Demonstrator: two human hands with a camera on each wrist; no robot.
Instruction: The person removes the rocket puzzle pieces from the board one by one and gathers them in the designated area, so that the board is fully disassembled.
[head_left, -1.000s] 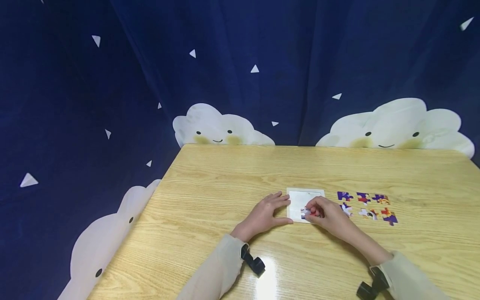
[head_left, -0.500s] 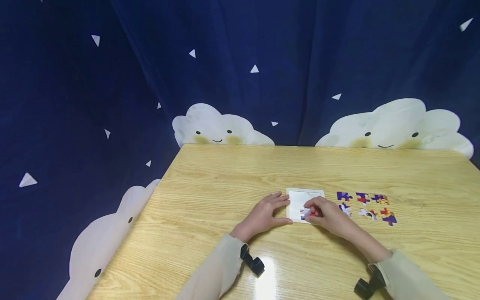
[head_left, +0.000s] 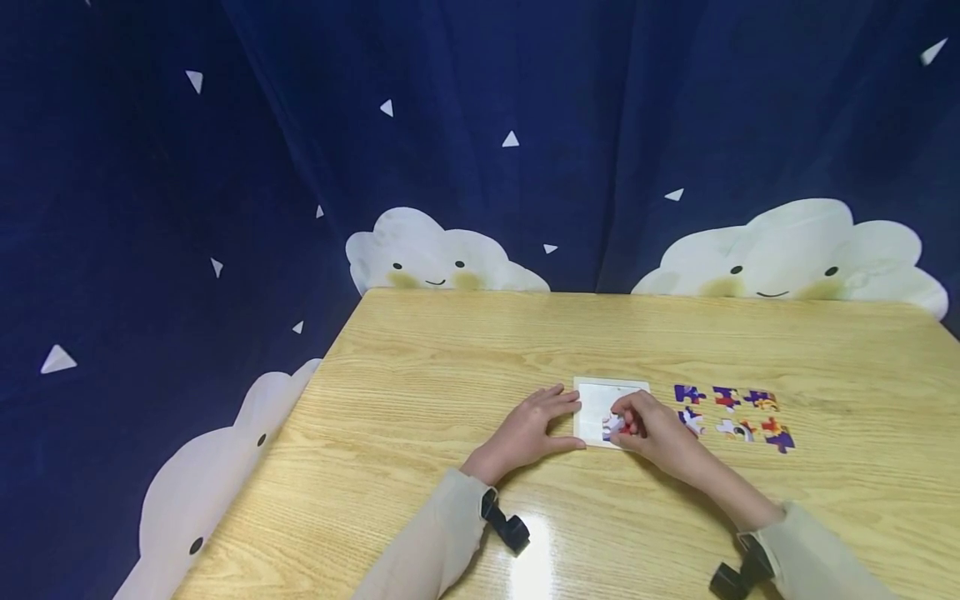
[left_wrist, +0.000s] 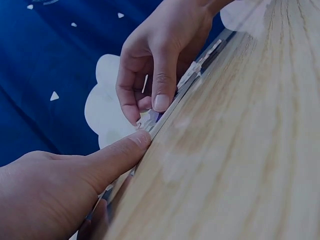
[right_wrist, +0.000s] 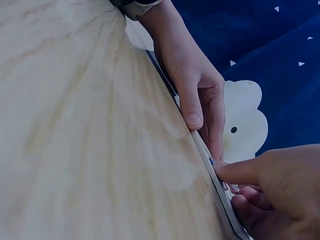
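A white puzzle tray (head_left: pixel 592 401) lies on the table in front of me. My left hand (head_left: pixel 527 427) rests along its left side with the fingers spread, the thumb at the near left corner. Over the tray's near right part, my right hand (head_left: pixel 652 427) pinches a small white and purple jigsaw piece (head_left: pixel 612 424) between thumb and fingers. In the left wrist view that piece (left_wrist: pixel 148 119) shows below the right fingertips, close to the left thumb. A bit of red shows under the right fingers; the tray's right side is mostly hidden by that hand.
Right of the tray, several loose jigsaw pieces (head_left: pixel 726 396) lie in two rows on the wooden table (head_left: pixel 450 358). A dark blue curtain (head_left: pixel 480 100) with white clouds hangs behind the table and along its left side.
The pinched jigsaw piece has shifted slightly under the right fingertips, and more of its white and purple face shows. The left hand stays in place.
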